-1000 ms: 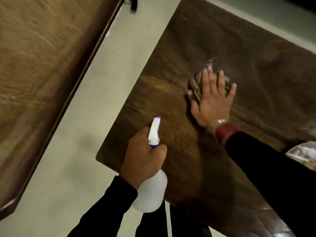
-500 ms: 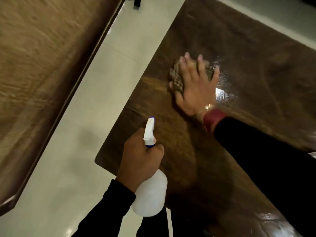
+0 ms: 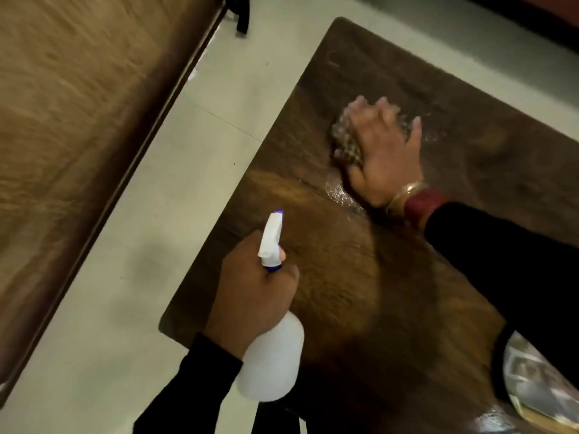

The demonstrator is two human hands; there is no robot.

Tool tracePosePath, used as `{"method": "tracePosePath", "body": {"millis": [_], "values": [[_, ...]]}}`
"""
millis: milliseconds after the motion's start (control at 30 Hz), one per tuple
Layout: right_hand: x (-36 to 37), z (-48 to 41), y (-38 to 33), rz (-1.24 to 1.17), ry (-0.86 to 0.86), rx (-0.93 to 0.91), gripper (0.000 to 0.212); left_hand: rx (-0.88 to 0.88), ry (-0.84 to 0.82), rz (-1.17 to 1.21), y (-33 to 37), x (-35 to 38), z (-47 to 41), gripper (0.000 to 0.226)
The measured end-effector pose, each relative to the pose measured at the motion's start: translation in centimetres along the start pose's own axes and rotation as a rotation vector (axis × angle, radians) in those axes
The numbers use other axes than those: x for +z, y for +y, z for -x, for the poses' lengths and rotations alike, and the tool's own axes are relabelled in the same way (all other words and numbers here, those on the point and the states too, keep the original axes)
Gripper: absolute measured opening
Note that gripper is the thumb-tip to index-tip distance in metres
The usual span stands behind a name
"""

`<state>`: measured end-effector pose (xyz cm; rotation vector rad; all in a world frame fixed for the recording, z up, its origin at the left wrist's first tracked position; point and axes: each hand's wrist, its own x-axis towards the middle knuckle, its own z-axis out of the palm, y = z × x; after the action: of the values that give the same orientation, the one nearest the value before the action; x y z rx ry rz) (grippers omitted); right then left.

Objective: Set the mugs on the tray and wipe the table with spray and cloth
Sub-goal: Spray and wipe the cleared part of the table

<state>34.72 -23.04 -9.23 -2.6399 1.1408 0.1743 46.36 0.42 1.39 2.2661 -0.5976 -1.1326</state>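
Note:
My right hand (image 3: 383, 155) lies flat on a checked cloth (image 3: 346, 142) and presses it onto the dark wooden table (image 3: 344, 277), near the table's left edge. A wet sheen (image 3: 340, 192) shows on the wood just below the cloth. My left hand (image 3: 250, 292) grips a white spray bottle (image 3: 271, 361) by its neck, over the table's near left corner, with the white and blue nozzle (image 3: 271, 242) pointing up and away. No mugs are in view.
A shiny tray edge (image 3: 539, 389) shows at the bottom right, partly under my right sleeve. Pale tiled floor (image 3: 175, 198) runs left of the table. A brown wooden surface (image 3: 62, 120) fills the left side. A dark furniture leg (image 3: 242, 14) stands at the top.
My right hand has slid the cloth left and then back toward the middle of the table, leaving a wet streak. The left hand with the bottle has barely moved.

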Motion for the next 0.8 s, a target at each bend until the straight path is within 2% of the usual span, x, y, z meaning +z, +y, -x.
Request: {"method": "tracePosePath", "body": {"millis": [67,133,200,267,333,367,433,533,600,700,800], "values": [[-1.4,-5.1,-0.1,-0.048,0.038,0.243,0.084,0.027,0.017,0.030,0.6,0.3,0.0,0.007],[-1.3,-7.8,-3.0,-0.042,0.033,0.299,0.085,0.027,0.019,0.053,1.3,0.5,-0.2,0.010],[0.3,-6.5,-5.9,0.018,0.027,0.109,0.091,0.034,0.023,0.070,2.1,0.6,-0.6,0.013],[1.8,-0.5,-7.9,0.078,-0.019,-0.179,0.093,0.087,0.044,0.060,2.8,0.6,-1.1,0.013],[2.6,6.1,-6.7,0.069,-0.050,-0.351,0.089,0.121,0.040,0.033,3.7,0.9,-2.1,0.011],[2.5,8.1,-5.1,0.051,-0.061,-0.339,0.088,0.110,0.024,0.012,4.0,1.1,-2.5,0.011],[1.7,8.0,-0.4,0.033,-0.023,-0.144,0.092,0.060,-0.008,-0.019,4.6,1.7,-3.4,0.018],[-0.9,0.8,4.6,-0.057,0.029,0.307,0.091,0.043,0.003,-0.039,5.8,2.7,-3.6,0.029],[-2.3,-5.2,5.3,-0.105,0.062,0.445,0.089,0.047,0.000,-0.042,6.2,3.3,-3.7,0.031],[-2.4,-11.0,2.6,-0.085,0.084,0.412,0.088,0.104,-0.023,-0.082,6.4,3.8,-4.2,0.019],[-0.5,-9.4,-2.2,-0.004,0.079,0.123,0.087,0.200,-0.007,-0.124,6.8,3.6,-4.5,0.013]]}}
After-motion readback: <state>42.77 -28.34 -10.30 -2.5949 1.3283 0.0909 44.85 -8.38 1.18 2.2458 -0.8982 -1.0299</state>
